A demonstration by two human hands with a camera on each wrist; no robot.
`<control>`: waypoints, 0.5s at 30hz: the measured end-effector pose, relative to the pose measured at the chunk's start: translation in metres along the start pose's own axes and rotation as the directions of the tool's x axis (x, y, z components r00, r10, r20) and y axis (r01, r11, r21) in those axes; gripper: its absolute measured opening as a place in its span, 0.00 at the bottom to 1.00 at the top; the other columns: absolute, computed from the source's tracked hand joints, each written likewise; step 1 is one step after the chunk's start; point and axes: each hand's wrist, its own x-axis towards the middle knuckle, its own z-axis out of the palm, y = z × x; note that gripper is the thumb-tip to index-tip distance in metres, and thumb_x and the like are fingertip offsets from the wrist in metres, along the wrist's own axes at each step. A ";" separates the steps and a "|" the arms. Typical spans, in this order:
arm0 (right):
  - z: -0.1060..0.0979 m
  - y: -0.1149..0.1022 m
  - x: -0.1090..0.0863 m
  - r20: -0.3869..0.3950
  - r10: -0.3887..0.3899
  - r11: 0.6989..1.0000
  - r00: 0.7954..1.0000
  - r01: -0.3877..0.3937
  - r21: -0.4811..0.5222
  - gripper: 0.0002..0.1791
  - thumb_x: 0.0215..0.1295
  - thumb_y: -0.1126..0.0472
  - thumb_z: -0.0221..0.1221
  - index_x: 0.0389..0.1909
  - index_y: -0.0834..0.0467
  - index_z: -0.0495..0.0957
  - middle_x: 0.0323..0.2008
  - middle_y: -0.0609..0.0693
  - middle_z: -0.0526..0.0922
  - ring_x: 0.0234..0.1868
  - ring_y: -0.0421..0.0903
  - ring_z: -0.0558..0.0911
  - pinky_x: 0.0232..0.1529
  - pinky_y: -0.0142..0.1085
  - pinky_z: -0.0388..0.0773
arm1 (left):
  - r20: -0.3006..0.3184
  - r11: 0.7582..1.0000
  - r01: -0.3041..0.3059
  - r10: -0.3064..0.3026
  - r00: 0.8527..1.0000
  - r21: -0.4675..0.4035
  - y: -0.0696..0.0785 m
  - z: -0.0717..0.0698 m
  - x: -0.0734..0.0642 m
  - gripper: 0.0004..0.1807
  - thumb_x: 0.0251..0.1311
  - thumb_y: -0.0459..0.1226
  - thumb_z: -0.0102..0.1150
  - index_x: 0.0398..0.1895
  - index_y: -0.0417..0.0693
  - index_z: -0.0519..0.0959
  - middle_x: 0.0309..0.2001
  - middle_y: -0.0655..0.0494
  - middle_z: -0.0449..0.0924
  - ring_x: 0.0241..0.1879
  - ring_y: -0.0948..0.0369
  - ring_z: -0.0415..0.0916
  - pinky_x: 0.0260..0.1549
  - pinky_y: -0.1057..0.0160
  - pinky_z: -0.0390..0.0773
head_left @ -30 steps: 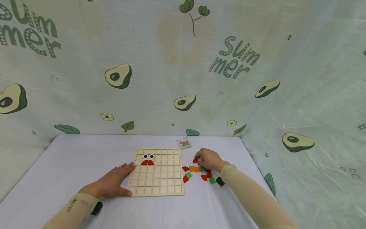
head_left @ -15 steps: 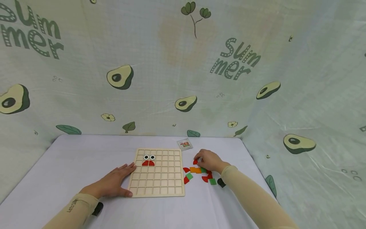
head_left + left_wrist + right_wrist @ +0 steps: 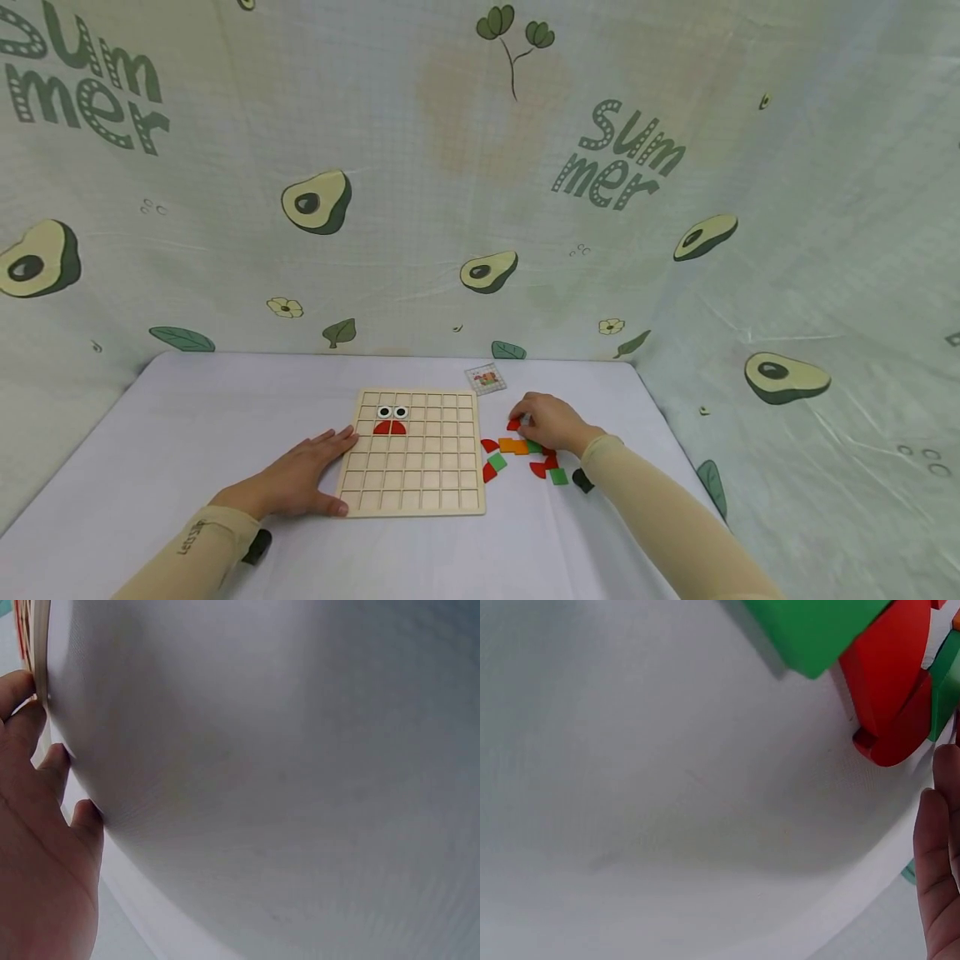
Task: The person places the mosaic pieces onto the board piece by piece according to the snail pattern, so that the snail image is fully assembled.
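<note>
The pale wooden grid board point(image 3: 420, 483) lies flat, with two round eye pieces point(image 3: 392, 412) side by side above two red quarter-circle pieces point(image 3: 389, 427). My left hand point(image 3: 300, 475) rests along the board's left edge, fingers spread and thumb at the lower left corner. In the left wrist view, the fingertips point(image 3: 22, 690) meet the board's side point(image 3: 41, 645). Right of the board, my right hand point(image 3: 551, 421) pinches a red quarter-circle piece point(image 3: 513, 425) between thumb and fingers. Its palm hides part of the loose pieces beneath.
Loose orange point(image 3: 513, 447), green point(image 3: 497, 462) and red pieces point(image 3: 538, 470) lie between the board and the right forearm. A green block point(image 3: 817, 630) is close in the right wrist view. A small picture card point(image 3: 486, 378) lies behind the board's right corner.
The red piece at my right fingertips has turned slightly, while the hand stays in place. My left hand keeps its position at the board. The head view has shifted a little.
</note>
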 end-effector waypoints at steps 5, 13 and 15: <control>-0.002 0.000 -0.001 -0.014 -0.015 1.000 1.000 0.015 0.003 0.11 0.63 0.54 0.68 0.47 0.46 0.86 0.37 0.40 0.77 0.35 0.41 0.74 0.40 0.32 0.77 | -0.002 1.000 0.002 -0.002 1.000 -0.009 0.001 0.000 -0.001 0.61 0.36 0.59 0.79 0.74 0.40 0.63 0.76 0.45 0.56 0.73 0.39 0.51 0.68 0.35 0.52; -0.005 -0.004 0.000 -0.024 -0.038 0.999 0.999 0.038 0.017 0.13 0.63 0.53 0.68 0.48 0.46 0.86 0.40 0.42 0.79 0.37 0.41 0.74 0.41 0.33 0.77 | 0.003 1.000 0.008 -0.008 1.000 -0.014 0.000 0.000 -0.001 0.61 0.37 0.58 0.79 0.74 0.41 0.63 0.76 0.46 0.56 0.73 0.39 0.50 0.68 0.34 0.52; -0.005 -0.007 0.002 -0.027 -0.042 0.999 0.999 0.043 0.012 0.13 0.63 0.52 0.68 0.48 0.45 0.86 0.40 0.41 0.79 0.37 0.41 0.74 0.41 0.32 0.77 | 0.005 1.000 0.010 -0.010 1.000 -0.015 0.000 0.000 -0.001 0.61 0.37 0.58 0.79 0.74 0.41 0.63 0.76 0.46 0.56 0.73 0.39 0.50 0.68 0.34 0.52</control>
